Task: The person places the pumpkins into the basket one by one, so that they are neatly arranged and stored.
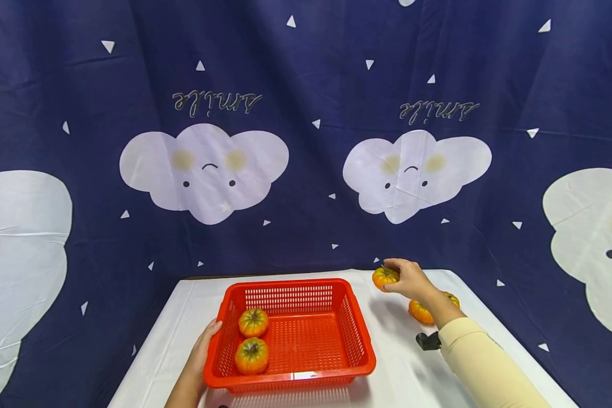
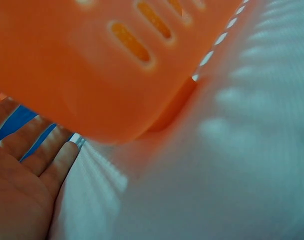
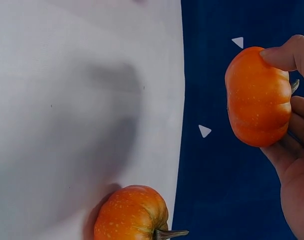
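My right hand (image 1: pixel 410 280) grips a small orange pumpkin (image 1: pixel 385 277) above the table's far right part, its stem turned toward the palm. In the right wrist view, thumb and fingers hold this pumpkin (image 3: pixel 257 97) from opposite sides. At the left side of the red plastic basket (image 1: pixel 306 374), my left hand (image 1: pixel 201 354) touches the outer wall near the rim. Its fingers (image 2: pixel 54 145) look straight in the left wrist view. Inside the basket, two pumpkins sit along the left: one farther back (image 1: pixel 253 322), one nearer (image 1: pixel 251 356).
More pumpkins (image 1: pixel 421 312) lie on the table's right side, partly hidden behind my right forearm; one pumpkin (image 3: pixel 134 214) shows in the right wrist view. White cloth covers the table (image 1: pixel 392 368). A dark blue curtain (image 1: pixel 311 238) with clouds hangs right behind it.
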### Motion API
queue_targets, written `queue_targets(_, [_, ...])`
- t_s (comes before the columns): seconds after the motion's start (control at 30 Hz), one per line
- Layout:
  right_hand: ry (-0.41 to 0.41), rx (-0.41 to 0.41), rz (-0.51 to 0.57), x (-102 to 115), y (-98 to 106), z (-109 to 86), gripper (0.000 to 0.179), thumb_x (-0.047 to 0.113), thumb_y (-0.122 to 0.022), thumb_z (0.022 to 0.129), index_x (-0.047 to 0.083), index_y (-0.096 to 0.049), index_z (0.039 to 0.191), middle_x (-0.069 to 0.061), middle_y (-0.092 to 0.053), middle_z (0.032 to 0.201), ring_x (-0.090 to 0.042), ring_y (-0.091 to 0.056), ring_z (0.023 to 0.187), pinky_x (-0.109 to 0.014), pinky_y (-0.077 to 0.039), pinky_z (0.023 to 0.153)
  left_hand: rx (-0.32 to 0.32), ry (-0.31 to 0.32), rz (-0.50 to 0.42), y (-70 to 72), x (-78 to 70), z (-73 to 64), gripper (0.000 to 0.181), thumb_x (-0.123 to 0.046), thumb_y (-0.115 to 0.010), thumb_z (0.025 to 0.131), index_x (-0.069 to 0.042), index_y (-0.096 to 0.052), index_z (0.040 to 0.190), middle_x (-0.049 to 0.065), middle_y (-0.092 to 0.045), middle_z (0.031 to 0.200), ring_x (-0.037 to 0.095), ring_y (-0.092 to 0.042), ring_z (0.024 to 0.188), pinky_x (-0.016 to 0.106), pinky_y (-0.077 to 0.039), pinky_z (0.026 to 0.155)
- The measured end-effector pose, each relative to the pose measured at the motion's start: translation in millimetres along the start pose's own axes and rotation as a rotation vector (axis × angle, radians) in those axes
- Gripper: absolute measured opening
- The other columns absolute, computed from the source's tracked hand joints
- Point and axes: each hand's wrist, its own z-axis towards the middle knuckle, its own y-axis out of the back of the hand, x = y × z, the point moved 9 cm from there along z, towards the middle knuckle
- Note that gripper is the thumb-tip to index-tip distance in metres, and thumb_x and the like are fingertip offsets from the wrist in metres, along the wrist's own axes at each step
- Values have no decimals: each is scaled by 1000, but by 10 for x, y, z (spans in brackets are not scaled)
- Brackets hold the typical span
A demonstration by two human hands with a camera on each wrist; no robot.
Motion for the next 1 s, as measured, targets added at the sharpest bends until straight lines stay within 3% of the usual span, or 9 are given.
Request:
queue_targets(0.27, [41, -10, 9, 40, 16, -5, 70, 14, -94, 74, -9, -64, 134, -24, -68, 127, -38, -66, 110, -56, -52, 98, -14, 14, 37, 19, 11, -10, 71, -44, -40, 111, -6, -17, 166, 25, -29, 165, 33, -44, 140, 46, -46, 106])
queue_targets(0.8, [134, -29, 18, 192, 23, 56, 69, 11, -95, 72, -10, -66, 130, -22, -71, 122, -36, -68, 107, -55, -54, 96, 0, -11, -24, -1, 0, -5, 65, -40, -40, 111, -8, -22, 165, 25, -33, 163, 37, -42, 141, 53, -44, 108])
queue_targets(1.0, [134, -27, 19, 214, 25, 69, 69, 11, -95, 71, -10, -66, 130, -20, -72, 121, -36, -68, 107, -55, -54, 96, 2, -8, 4, 2, 6, 2, 66, -41, -39, 111, -8, -20, 165, 25, -31, 164, 36, -42, 141, 51, -44, 108])
